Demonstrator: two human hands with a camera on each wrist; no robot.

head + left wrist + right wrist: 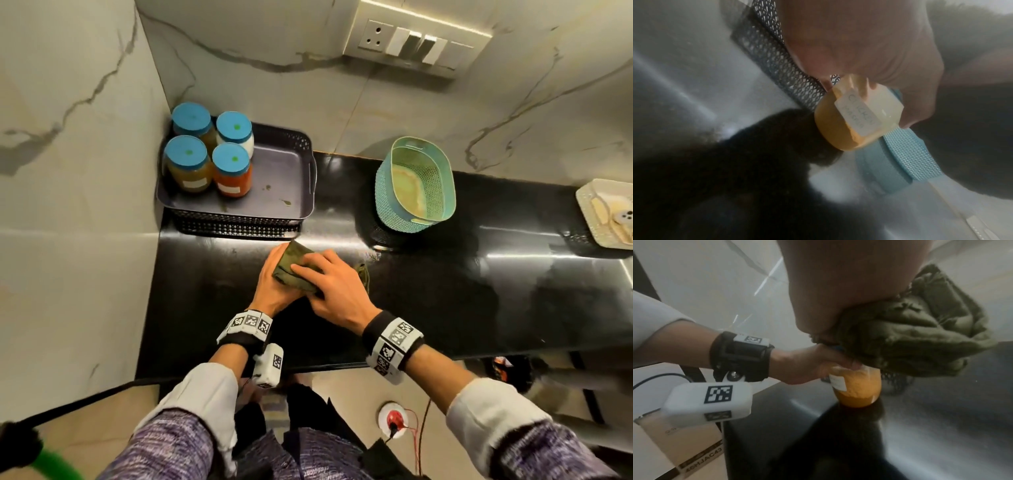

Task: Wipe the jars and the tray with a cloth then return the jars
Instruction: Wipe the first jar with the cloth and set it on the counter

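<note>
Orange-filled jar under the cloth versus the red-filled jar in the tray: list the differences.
The orange-filled jar stands on the black counter, gripped by the left hand and covered by the green cloth that the right hand holds; the red-filled jar sits untouched in the dark perforated tray, its blue lid exposed. Both carry white labels.

Jar [857, 386] lid — under cloth [910, 337]

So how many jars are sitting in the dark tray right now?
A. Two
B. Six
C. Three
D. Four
D. Four blue-lidded jars stand together at the left end of the tray, while a fifth jar is out on the counter, held by the left hand under the cloth in the right hand.
</note>
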